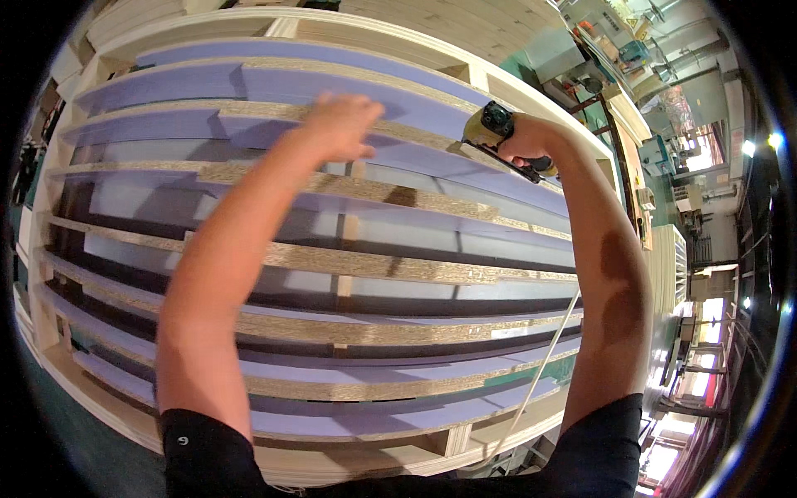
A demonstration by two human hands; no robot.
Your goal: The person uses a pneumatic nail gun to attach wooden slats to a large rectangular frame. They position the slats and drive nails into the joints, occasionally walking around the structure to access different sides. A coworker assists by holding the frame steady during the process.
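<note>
My right hand point(535, 143) grips a yellow-green and black nail gun point(486, 126) by its handle, near the far right of a large pale wooden frame point(374, 31). The tool sits over the far slats; whether its nose touches wood I cannot tell. My left hand point(342, 124), slightly blurred, is over the far middle slats with its thumb apart from the fingers and nothing seen in it. Lilac-faced boards point(307, 85) run lengthwise inside the frame, with rough chipboard strips point(382, 263) showing along their edges.
A thin pale hose point(544, 365) crosses the frame's near right part. Wooden cross-pieces point(344, 257) show beneath the slats. Beyond the right end stand a workbench point(631, 170) and machines point(635, 54); wide wooden panels point(465, 25) lie past the far side.
</note>
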